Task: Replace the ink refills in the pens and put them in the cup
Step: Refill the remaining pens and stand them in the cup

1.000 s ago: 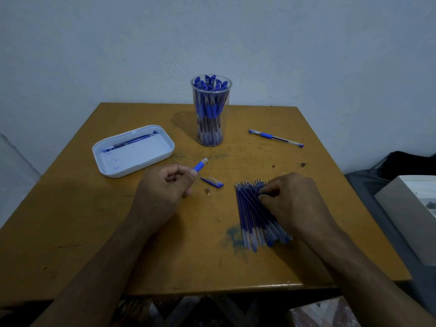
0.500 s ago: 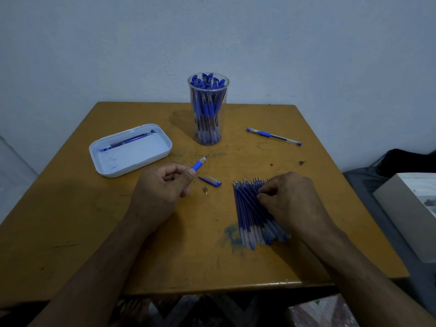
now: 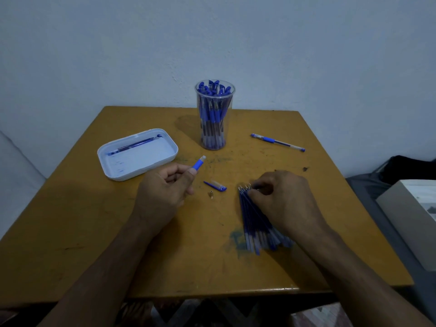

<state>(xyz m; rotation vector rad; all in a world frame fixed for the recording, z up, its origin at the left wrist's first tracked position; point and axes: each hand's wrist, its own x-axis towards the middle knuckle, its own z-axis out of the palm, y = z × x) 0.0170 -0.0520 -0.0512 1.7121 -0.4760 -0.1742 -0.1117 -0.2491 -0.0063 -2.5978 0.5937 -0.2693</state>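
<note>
Refills (image 3: 256, 223) are lying in a loose fanned pile on the table (image 3: 94, 232), front right, metal tips pointing away toward the wall. The right hand (image 3: 283, 204) sits on top of the pile with fingers curled down at the tip end, looks like it's pinching at one or two refills, though the fingertips are mostly hidden under the hand, so I can't say exactly which one it has.

Left hand (image 3: 162, 192) is wrapped around a pen barrel (image 3: 197, 164), thumb and fingers closed on it, with the blue grip end and open clear tip poking out up and to the right. Between the two hands on the table: a blue cap (image 3: 215, 185) lying on its side and, just beside it, a tiny metal tip piece (image 3: 211, 194).

Containers:
- clear cup (image 3: 214, 114) at the back centre, upright, packed with blue pens standing caps up, pretty much full
- white tray (image 3: 138, 154) to the left of the cup, with one blue refill-looking stick (image 3: 134, 146) lying along its far side, plus some ink smudges on the tray floor

One more whole pen (image 3: 277, 142) lies alone on the table right of the cup, well apart from everything else. There's a blue ink stain on the tabletop by the near end of the refill pile.
</note>
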